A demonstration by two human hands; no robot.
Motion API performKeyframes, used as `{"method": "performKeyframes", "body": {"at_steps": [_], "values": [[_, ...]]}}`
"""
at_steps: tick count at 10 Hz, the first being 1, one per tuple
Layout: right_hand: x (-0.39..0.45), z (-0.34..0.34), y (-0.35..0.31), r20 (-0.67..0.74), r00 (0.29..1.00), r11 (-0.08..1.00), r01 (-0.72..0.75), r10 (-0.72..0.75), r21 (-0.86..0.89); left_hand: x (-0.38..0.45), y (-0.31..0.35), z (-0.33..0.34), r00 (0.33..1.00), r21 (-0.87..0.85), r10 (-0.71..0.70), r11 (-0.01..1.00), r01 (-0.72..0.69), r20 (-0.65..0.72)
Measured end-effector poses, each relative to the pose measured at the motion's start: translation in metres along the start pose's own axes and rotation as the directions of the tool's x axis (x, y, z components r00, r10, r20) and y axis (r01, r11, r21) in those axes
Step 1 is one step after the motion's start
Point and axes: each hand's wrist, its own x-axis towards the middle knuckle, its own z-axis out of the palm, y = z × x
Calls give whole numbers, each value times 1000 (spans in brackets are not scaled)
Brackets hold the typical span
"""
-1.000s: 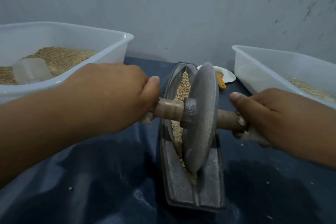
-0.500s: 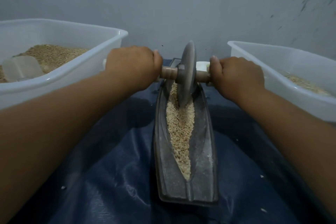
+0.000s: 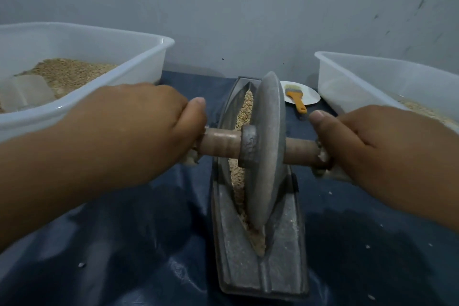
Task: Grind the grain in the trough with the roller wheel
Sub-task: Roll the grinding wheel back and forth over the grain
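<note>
**Roller wheel upright in the trough, both your hands on the axle**

The roller wheel [image 3: 267, 156] stands on edge in the trough [image 3: 260, 256], its disc aligned with the trough's length and its rim down in the groove at the end nearer you. It is a dull grey metal disc, thick at the hub and tapering to a thin edge, with a mottled, cast look. Its wooden axle [image 3: 219, 143] runs crosswise, left to right, through the hub; the wood is pale brown and smooth.

The trough is a long, boat-shaped piece of the same grey metal, its long axis running straight away from you toward the wall [image 3: 223, 7]. It narrows to a point at both ends and is dusted with pale flour. Grain [image 3: 244, 112], tan and coarse, lies along the groove, mostly beyond the wheel.

Your left hand [image 3: 139, 126] is clenched round the left end of the axle, thumb laid along the top. Your right hand [image 3: 372, 146] grips the right end the same way.

The trough sits on a dark blue, glossy, wrinkled sheet [image 3: 124, 243] with a few stray grains. A white plastic tub [image 3: 149, 57] on your left holds grain and a clear scoop [image 3: 27, 92]; another white tub [image 3: 360, 77] stands on your right. Between it and the trough, a white plate [image 3: 310, 94] carries a brush with an orange handle [image 3: 296, 99].
</note>
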Motion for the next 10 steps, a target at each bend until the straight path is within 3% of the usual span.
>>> {"method": "performKeyframes", "body": {"at_steps": [1,2,3,4,5,6,8,10], "values": [[5,-2,-5,-21,1000,996,0,-2,-89,-4,-1,3,1000,32,-14,999,15,-11],[25,14,3,-84,996,987,-20,6,-162,4,2,11,992,-4,-101,995,102,72],[52,29,13,-177,983,980,-86,54,-180,28,-1,21,988,162,-71,986,49,134],[67,34,17,-193,978,984,-107,78,-141,41,0,24,979,210,-144,971,112,142],[61,34,15,-191,979,985,-103,76,-136,39,-1,23,984,202,-90,978,58,151],[38,24,9,-151,987,987,-73,51,-144,19,-2,19,986,45,-77,996,71,147],[-1,2,-10,-91,996,991,-36,25,-128,-11,9,-7,998,46,57,997,-57,6],[46,29,10,-174,983,980,-85,54,-178,22,-1,21,998,166,-55,985,55,-4]]}}
